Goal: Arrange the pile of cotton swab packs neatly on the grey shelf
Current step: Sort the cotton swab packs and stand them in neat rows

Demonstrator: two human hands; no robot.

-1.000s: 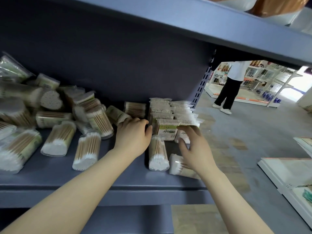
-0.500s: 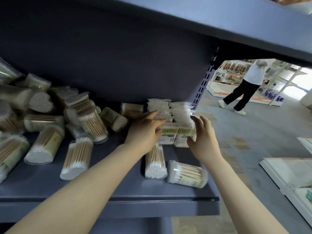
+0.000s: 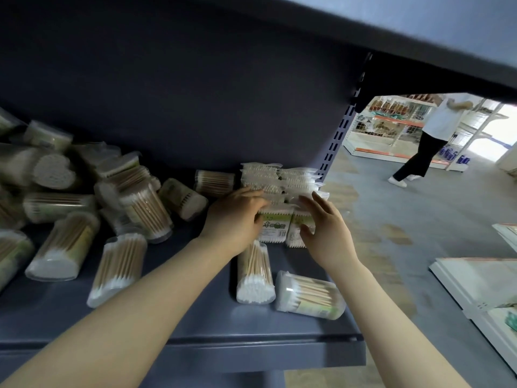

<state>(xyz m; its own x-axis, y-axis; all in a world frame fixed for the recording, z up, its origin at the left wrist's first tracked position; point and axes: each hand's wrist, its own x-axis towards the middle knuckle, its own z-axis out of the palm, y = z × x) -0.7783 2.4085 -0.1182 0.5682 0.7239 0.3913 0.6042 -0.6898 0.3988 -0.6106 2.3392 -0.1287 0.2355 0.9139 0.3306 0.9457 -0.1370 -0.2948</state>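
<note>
Flat cotton swab packs stand in a stacked row (image 3: 279, 180) at the right end of the grey shelf (image 3: 195, 326), against its back wall. My left hand (image 3: 237, 217) rests on the front left pack (image 3: 275, 228), fingers laid over its top. My right hand (image 3: 327, 231) is beside the front right pack (image 3: 296, 233), fingers straight and spread, touching its top edge. Two clear tubs of swabs (image 3: 254, 273) (image 3: 309, 295) lie on their sides in front of the row.
A jumbled pile of swab tubs (image 3: 84, 203) fills the shelf's left half. Another shelf board (image 3: 419, 23) hangs overhead. To the right lies the shop floor, where a person (image 3: 430, 138) walks, and white shelving (image 3: 481, 284) stands nearby.
Both hands moved up from the lower packs to the front of the stacked row. The right hand let go and spread its fingers. The view tilted.
</note>
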